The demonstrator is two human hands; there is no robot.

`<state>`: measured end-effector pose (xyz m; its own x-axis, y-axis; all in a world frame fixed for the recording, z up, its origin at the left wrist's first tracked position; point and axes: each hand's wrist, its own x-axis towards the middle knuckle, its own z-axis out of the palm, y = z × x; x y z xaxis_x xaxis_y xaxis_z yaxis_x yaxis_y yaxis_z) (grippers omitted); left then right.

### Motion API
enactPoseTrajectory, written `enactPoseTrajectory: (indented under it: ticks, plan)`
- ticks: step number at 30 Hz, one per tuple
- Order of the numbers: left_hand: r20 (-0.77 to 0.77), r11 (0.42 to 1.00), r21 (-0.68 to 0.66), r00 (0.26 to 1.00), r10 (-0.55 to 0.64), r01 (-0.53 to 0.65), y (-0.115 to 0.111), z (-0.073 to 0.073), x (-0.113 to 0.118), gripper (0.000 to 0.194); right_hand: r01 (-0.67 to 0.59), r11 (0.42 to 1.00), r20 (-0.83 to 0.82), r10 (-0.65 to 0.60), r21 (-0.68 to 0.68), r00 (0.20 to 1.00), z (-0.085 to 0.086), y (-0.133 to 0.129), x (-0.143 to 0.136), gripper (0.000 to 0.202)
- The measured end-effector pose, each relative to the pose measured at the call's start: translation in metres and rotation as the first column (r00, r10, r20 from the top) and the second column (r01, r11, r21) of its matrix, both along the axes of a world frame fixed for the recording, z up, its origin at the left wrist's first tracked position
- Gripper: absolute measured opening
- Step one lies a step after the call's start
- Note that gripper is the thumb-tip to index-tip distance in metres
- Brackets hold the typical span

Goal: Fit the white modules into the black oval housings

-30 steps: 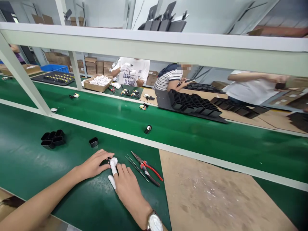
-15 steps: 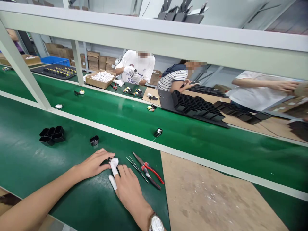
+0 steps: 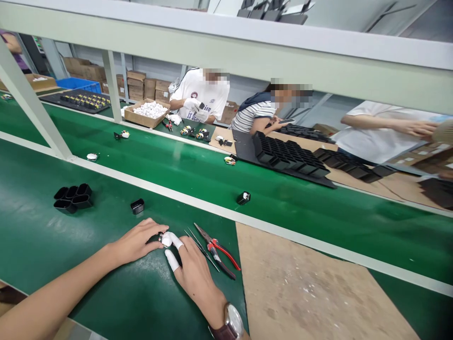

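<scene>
Over the green bench, my left hand [image 3: 139,242] pinches a small white rounded part [image 3: 166,240] between thumb and fingertips. A bit of dark and metallic detail shows on the part's left side; its exact kind is hard to make out. White finger cots cover the index finger and thumb of my right hand [image 3: 194,267]. That index finger rests on the white part, while the thumb stays apart from it. Right of my hands lie tweezers [image 3: 202,250] and red-and-black long-nose pliers [image 3: 215,249]. One black cup-like housing [image 3: 137,206] stands just beyond my left hand.
Several black housings [image 3: 73,198] stand clustered on the left. A brown board [image 3: 304,283] covers the right of the bench. Beyond a pale rail, the green conveyor [image 3: 184,165] carries parts, including a black housing [image 3: 244,198]. A shelf beam [image 3: 226,52] crosses above; co-workers sit opposite.
My right index finger has bent, and the thumb has come nearer the white part. The left hand keeps its grip. Parts on the conveyor have shifted right.
</scene>
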<state>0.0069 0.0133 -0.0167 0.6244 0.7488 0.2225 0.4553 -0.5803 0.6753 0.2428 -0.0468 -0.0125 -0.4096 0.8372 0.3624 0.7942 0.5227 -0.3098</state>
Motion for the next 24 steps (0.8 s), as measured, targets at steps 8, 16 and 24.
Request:
enactPoseTrajectory:
  ticks: [8,16,24]
  plan:
    - [-0.018,0.999,0.026,0.999,-0.031,0.031,0.001,0.006,0.0,0.042,0.014,0.999,-0.11,-0.018,-0.035,0.994,-0.012,0.009,-0.002,0.068]
    - [0.355,0.856,0.351,0.9,0.254,-0.38,0.012,0.04,-0.018,0.027,0.048,0.998,-0.147,-0.053,-0.04,0.988,-0.014,0.01,-0.004,0.065]
    - [0.113,0.894,0.087,0.896,0.43,-0.44,0.049,0.039,-0.055,0.074,0.101,0.995,-0.107,-0.097,0.027,0.989,-0.013,0.008,-0.006,0.056]
